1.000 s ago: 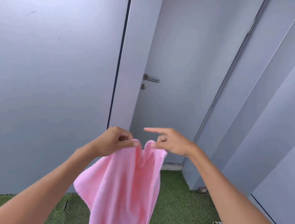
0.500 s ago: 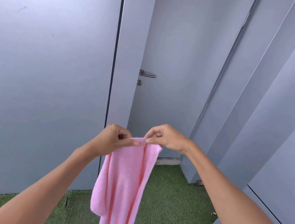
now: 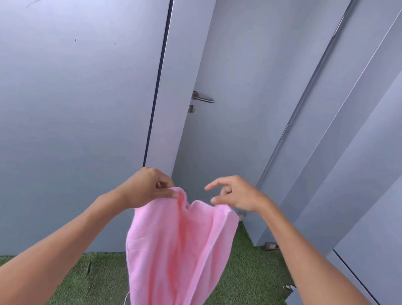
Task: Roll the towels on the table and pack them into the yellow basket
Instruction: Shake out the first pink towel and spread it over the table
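A soft pink terry towel (image 3: 176, 247) is being pinched at its top edge by the left hand (image 3: 147, 188) and the right hand (image 3: 236, 196), hanging above green artificial turf (image 3: 249, 275).

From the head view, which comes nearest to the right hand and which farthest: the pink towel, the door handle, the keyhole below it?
1. Pink towel: in the right hand grip.
2. Keyhole: up left, on the door.
3. Door handle: just above; nearly tied.

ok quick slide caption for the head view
Left hand and right hand hold a pink towel up by its top edge before a grey door.
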Demonstrator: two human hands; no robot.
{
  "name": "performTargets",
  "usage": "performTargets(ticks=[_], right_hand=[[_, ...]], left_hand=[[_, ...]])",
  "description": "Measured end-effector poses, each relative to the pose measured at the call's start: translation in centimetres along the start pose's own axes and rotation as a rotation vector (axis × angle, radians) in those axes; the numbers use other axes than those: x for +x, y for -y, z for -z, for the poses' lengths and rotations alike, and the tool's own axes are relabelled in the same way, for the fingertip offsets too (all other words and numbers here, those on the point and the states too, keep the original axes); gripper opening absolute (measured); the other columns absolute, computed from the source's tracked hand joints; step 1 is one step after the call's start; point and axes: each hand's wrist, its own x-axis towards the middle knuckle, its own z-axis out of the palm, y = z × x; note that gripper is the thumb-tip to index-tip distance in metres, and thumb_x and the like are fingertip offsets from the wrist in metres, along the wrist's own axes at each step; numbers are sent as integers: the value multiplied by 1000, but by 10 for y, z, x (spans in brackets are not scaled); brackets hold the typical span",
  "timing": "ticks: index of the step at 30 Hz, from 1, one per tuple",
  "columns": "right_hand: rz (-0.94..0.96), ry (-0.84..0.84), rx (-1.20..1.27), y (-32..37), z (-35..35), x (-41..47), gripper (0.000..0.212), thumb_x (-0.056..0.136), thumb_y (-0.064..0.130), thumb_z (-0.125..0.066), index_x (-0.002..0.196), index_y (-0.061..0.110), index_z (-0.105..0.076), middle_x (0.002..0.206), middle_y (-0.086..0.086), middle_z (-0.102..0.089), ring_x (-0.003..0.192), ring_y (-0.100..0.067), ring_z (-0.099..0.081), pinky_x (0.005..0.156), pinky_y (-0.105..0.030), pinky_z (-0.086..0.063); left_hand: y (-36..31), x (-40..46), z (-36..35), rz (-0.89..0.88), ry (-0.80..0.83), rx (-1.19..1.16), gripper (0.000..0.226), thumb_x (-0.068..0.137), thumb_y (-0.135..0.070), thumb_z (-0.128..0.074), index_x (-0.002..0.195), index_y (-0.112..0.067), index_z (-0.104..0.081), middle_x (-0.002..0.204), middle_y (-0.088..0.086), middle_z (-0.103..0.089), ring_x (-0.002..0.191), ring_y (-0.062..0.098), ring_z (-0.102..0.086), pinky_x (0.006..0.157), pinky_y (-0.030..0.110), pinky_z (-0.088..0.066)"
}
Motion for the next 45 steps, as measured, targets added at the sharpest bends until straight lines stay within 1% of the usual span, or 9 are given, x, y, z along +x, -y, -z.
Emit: performTargets(ticks=[7, 11, 20, 24, 28, 31, 39, 42, 45], right_hand=[[-6, 59, 85, 12, -27, 8, 19, 84, 8, -71, 101, 0, -66, 44, 14, -50, 41, 1, -40, 45, -14, -31], [-44, -14, 34, -6, -22, -2, 11, 84, 14, -72, 91, 7, -69, 56, 6, -55, 49, -5, -45, 48, -19, -36], [-267, -37, -88, -72, -52, -47, 6, 82, 17, -74, 84, 13, -70, 58, 2, -60, 52, -11, -51, 52, -25, -39], [-381, -37, -150, -109, -70, -87, 6, 82, 14, -74, 81, 19, -70, 53, 11, -59, 51, -7, -52, 57, -25, -43], [-565, 194, -436, -166, -87, -134, 33, 78, 9, -74, 109, 13, -67, 99, 6, -61, 89, -15, -59, 78, -28, -48], [-732, 336, -625, -219, -94, -176, 20, 76, -6, -64, 87, 11, -59, 94, -9, -59, 89, -27, -60, 72, -33, -48], [-1023, 39, -670, -320, -66, -251, 28, 89, -5, -50, 115, 1, -59, 119, -17, -61, 112, -33, -59, 88, -37, -48], [-1069, -140, -523, -372, -42, -264, 9, 78, -4, -67, 84, 3, -63, 93, -16, -63, 95, -19, -63, 68, -30, -45], [-1074, -297, -452, -423, -15, -278, 23, 70, -9, -67, 56, 7, -56, 67, -11, -57, 75, -14, -56, 61, -26, -42]], left_hand=[[-22, 10, -18, -97, 27, -9, 33, 81, -35, -74, 67, -7, -63, 54, -4, -38, 54, 11, -31, 50, 20, -25], [0, -2, -21, 26, 107, -30, 21, 77, -37, -77, 67, -22, -67, 59, -4, -57, 56, 5, -44, 55, 16, -35], [9, -27, -102, 128, 301, 74, 38, 80, -33, -75, 53, -25, -51, 53, -8, -45, 55, 12, -37, 54, 26, -31], [-2, -42, -153, 156, 352, -3, 16, 83, -26, -71, 71, -15, -69, 67, 0, -62, 66, 19, -51, 63, 28, -41], [-26, -58, -210, 192, 366, -54, 20, 84, -16, -64, 68, -4, -64, 64, 7, -57, 63, 23, -43, 57, 30, -32], [-34, -80, -253, 267, 387, -49, 35, 86, -11, -55, 52, -11, -46, 55, 3, -46, 61, 24, -38, 53, 31, -26], [-52, -108, -339, 382, 397, -60, 25, 86, -13, -60, 62, -6, -59, 64, 8, -57, 66, 28, -47, 65, 35, -42], [-60, -119, -368, 421, 340, -42, 22, 86, -9, -60, 67, -1, -64, 70, 14, -61, 67, 29, -51, 72, 36, -43], [-62, -143, -396, 476, 282, 4, 19, 87, -6, -62, 69, -3, -67, 66, 9, -60, 61, 23, -52, 61, 36, -41]])
